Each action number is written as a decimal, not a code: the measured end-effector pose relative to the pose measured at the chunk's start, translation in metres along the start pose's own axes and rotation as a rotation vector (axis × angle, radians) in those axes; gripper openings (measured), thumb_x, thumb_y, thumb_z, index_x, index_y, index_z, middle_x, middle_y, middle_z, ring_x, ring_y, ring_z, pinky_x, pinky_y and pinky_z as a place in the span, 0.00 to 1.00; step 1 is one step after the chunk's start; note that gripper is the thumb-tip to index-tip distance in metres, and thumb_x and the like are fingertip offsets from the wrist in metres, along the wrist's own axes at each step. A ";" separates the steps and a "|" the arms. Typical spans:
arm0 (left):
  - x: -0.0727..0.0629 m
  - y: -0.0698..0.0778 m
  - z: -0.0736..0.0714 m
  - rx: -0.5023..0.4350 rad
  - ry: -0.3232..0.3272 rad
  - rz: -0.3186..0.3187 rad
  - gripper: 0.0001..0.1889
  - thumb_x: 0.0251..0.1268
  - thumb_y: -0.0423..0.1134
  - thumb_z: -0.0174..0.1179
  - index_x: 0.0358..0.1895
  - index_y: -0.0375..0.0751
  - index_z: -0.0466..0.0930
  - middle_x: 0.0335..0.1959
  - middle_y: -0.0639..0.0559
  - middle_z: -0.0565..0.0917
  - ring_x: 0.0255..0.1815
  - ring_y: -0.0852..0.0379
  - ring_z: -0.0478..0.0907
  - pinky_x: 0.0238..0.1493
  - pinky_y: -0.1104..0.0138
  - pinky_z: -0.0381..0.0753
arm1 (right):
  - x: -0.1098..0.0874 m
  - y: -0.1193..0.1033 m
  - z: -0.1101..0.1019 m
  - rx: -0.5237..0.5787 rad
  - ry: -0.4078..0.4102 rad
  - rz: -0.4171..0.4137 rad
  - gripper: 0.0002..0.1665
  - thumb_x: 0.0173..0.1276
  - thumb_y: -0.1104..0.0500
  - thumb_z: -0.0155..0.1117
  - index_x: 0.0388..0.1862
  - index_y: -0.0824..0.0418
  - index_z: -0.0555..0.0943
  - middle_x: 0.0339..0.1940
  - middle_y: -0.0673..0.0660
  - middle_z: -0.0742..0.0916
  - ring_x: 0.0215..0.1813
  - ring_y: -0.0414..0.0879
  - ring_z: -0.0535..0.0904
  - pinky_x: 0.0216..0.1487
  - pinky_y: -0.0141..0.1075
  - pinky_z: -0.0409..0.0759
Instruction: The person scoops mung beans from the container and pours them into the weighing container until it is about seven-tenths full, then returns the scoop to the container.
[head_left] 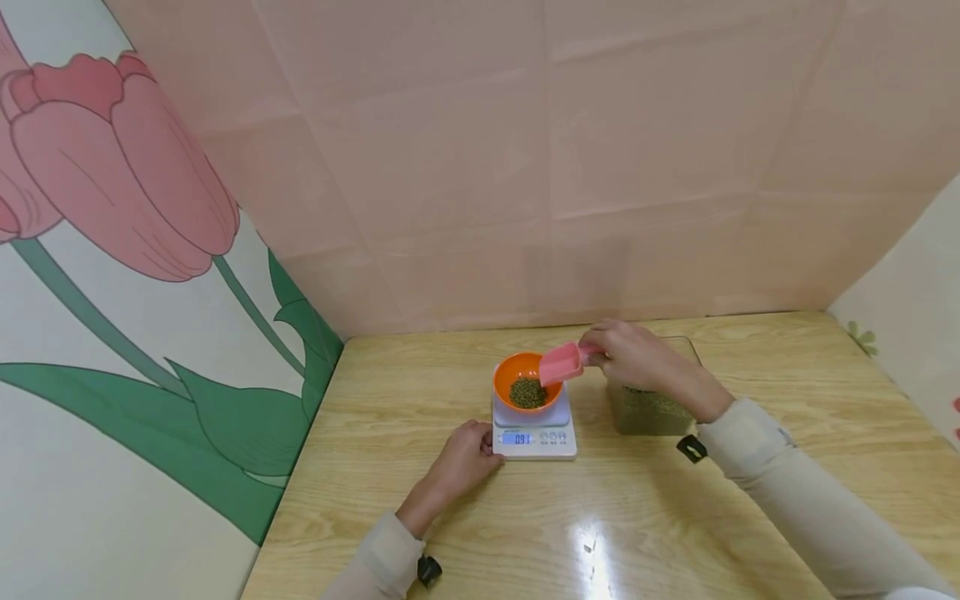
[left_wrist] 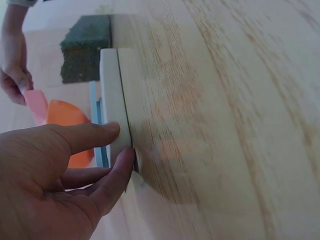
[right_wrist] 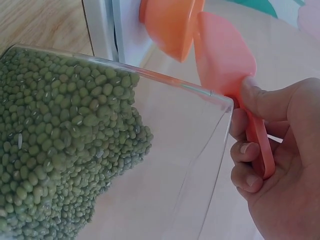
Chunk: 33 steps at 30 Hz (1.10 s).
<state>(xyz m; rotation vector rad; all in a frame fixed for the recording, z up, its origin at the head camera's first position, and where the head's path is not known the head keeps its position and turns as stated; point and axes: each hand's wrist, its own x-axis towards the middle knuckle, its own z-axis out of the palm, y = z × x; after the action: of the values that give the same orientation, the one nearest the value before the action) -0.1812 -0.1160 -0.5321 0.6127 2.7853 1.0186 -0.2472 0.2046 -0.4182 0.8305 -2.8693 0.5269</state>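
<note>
My right hand (head_left: pixel 637 360) grips the handle of a pink scoop (head_left: pixel 561 365), tilted with its lip at the right rim of an orange bowl (head_left: pixel 512 372). A small heap of green mung beans (head_left: pixel 528 393) lies in the bowl. Under it is a white digital kitchen scale (head_left: pixel 536 451), whose lit display seems to read 0.91. My left hand (head_left: pixel 459 460) pinches the scale's front left corner, with the thumb (left_wrist: pixel 106 134) along its edge. Whether the scoop holds beans is hidden.
A clear square container (right_wrist: pixel 165 175) of mung beans (right_wrist: pixel 65 125) stands right of the scale, partly behind my right forearm. The wooden table (head_left: pixel 390 392) meets a pink-covered wall (head_left: pixel 450 167) at the back. A tulip-painted wall (head_left: pixel 150 333) is at the left.
</note>
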 end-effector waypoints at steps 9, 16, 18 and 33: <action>0.000 0.000 0.000 -0.002 -0.001 0.000 0.10 0.63 0.32 0.76 0.40 0.33 0.83 0.33 0.49 0.79 0.33 0.63 0.70 0.34 0.74 0.75 | -0.006 0.001 -0.007 0.004 0.044 -0.007 0.10 0.76 0.64 0.66 0.51 0.63 0.89 0.50 0.60 0.90 0.49 0.54 0.85 0.53 0.54 0.86; 0.000 0.000 0.000 -0.007 -0.002 -0.005 0.10 0.63 0.31 0.76 0.42 0.33 0.84 0.33 0.50 0.79 0.34 0.63 0.71 0.34 0.74 0.75 | -0.008 0.006 -0.010 -0.010 0.085 -0.027 0.09 0.77 0.62 0.67 0.50 0.64 0.89 0.49 0.60 0.90 0.49 0.55 0.86 0.52 0.55 0.86; 0.000 0.000 0.000 -0.004 -0.003 -0.005 0.10 0.63 0.31 0.76 0.42 0.33 0.84 0.33 0.50 0.79 0.34 0.63 0.71 0.34 0.74 0.75 | -0.010 0.007 -0.012 -0.011 0.093 -0.029 0.09 0.76 0.62 0.67 0.50 0.64 0.89 0.48 0.60 0.90 0.48 0.55 0.87 0.52 0.54 0.87; -0.001 0.001 0.000 -0.014 -0.013 -0.021 0.11 0.63 0.31 0.75 0.44 0.32 0.85 0.34 0.50 0.79 0.34 0.62 0.71 0.34 0.73 0.76 | -0.026 0.017 -0.032 -0.058 0.144 -0.073 0.09 0.73 0.64 0.70 0.50 0.65 0.88 0.47 0.62 0.90 0.49 0.58 0.87 0.51 0.56 0.87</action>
<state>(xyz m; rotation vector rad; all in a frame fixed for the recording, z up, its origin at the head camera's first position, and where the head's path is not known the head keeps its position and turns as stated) -0.1799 -0.1161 -0.5316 0.5855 2.7647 1.0260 -0.2344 0.2427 -0.3982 0.8483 -2.6993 0.4730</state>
